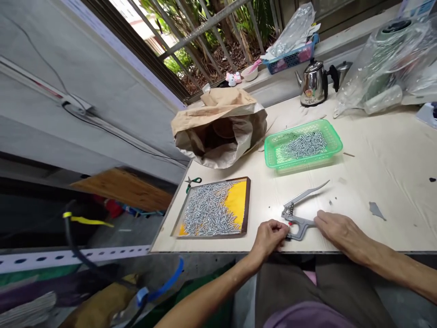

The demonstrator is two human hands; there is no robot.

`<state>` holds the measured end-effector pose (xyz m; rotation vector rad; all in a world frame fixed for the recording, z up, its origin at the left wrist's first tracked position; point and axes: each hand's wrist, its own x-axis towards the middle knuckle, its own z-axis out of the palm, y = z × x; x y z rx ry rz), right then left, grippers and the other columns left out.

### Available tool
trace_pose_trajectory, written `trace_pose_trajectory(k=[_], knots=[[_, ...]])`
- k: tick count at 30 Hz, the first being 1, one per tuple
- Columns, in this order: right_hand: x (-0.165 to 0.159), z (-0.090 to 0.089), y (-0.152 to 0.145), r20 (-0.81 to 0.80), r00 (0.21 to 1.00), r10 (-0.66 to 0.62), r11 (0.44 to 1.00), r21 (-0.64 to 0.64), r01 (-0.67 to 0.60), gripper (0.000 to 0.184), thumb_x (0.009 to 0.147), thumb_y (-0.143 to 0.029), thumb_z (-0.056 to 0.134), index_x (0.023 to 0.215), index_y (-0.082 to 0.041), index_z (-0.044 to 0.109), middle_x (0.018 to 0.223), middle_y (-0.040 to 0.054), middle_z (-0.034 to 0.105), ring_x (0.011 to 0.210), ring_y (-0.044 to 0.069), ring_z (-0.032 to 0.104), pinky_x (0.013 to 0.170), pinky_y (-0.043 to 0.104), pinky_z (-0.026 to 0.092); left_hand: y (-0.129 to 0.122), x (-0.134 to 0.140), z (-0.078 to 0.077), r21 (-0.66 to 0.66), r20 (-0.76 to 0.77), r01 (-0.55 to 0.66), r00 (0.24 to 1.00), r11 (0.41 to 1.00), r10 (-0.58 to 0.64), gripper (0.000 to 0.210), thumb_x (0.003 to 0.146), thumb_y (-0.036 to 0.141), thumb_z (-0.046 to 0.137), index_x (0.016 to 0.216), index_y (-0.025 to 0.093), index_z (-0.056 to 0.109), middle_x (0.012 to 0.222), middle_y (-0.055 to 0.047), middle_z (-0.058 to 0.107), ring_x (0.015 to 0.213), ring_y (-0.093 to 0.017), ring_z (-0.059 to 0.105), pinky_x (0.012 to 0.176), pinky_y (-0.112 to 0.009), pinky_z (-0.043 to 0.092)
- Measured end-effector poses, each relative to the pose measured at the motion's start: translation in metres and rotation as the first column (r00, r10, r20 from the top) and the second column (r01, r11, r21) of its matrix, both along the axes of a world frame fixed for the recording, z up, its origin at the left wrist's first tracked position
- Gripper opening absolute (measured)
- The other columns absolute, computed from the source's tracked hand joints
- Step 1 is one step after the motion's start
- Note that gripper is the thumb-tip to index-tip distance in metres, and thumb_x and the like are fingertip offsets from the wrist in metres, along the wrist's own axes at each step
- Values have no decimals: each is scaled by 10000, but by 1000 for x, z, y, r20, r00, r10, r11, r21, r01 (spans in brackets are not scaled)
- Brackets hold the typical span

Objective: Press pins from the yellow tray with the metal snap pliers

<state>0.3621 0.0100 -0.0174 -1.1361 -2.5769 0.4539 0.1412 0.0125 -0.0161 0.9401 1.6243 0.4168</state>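
Observation:
A grey metal hand-lever tool point(301, 230) lies near the table's front edge, with a spring and a long raised lever. My right hand point(337, 232) is closed around the end of its lower handle. At the tool's jaw, close to a small red part point(290, 224), the fingers of my left hand point(270, 238) are pinched together. Whatever they hold is hidden or too small to make out. Left of this hand sits a shallow tray point(248, 200) with a yellow bottom, covered mostly by small silver metal pieces point(210, 209).
Behind the tool stands a green plastic basket point(303, 161) with more silver pieces. An open brown paper bag point(218, 109) is at the back left, green-handled scissors point(194, 181) beside the tray. A steel kettle point(313, 84) and plastic-wrapped items point(378, 68) stand along the back.

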Motion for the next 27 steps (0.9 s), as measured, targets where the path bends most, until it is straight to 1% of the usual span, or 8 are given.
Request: trace_pose_trajectory(k=[4,8,12,13,16,18,22,27], knots=[[-1,0,3,-5,1000,24,999,-34,-25,246,745,-24,395,847,-215,511,848,51,575,720,178,529,612,291,418,3,3,7,-85,-71,47,996,995,-53,126,754,199,624,664,121,584,372,72,487,317,-53,439,354,-151,397],[-3,-5,3,15,1000,16,999,-43,-15,238,783,-49,400,863,-228,535,871,49,580,731,179,530,628,296,427,2,4,13,-145,-60,92,993,985,-101,124,737,169,634,635,113,592,354,68,486,307,-62,447,367,-168,428],[3,-12,11,70,996,50,997,-70,-45,121,856,-195,482,940,-209,568,965,82,593,826,201,559,677,323,456,-2,4,15,-196,-37,66,997,978,-74,128,735,185,651,647,109,597,371,46,528,329,-83,511,400,-181,465],[6,-13,15,84,996,38,998,-48,-34,185,845,-263,539,1016,-201,569,1058,109,586,917,230,559,728,355,464,-3,4,15,-202,-33,60,997,977,-68,135,735,193,654,648,108,596,370,44,530,330,-84,516,402,-180,466],[13,-14,31,151,988,-16,1000,26,12,730,676,-469,723,1289,-171,461,1371,206,422,1233,374,402,917,522,395,-5,3,12,-224,-31,52,998,973,-60,171,724,243,681,665,104,600,371,37,539,332,-90,526,399,-176,459],[15,-14,39,207,978,-13,1000,11,11,936,589,-553,752,1357,-147,404,1431,235,355,1311,421,299,986,589,310,-6,1,9,-240,-35,51,998,969,-61,209,709,284,702,682,102,604,380,28,552,335,-95,534,407,-181,463],[12,-10,46,263,965,5,1000,-26,2,986,563,-578,748,1362,-111,407,1378,240,429,1307,418,316,1044,595,224,-10,-2,2,-239,-30,52,998,970,-61,262,688,338,724,697,103,608,397,21,564,354,-102,552,440,-198,485],[7,-3,44,225,974,-5,999,39,-4,853,608,-554,720,1312,-154,450,1218,176,552,1162,360,472,1001,555,291,-11,-3,-1,-217,-27,62,997,974,-70,267,700,355,713,711,108,611,397,27,551,368,-105,552,456,-207,483]])
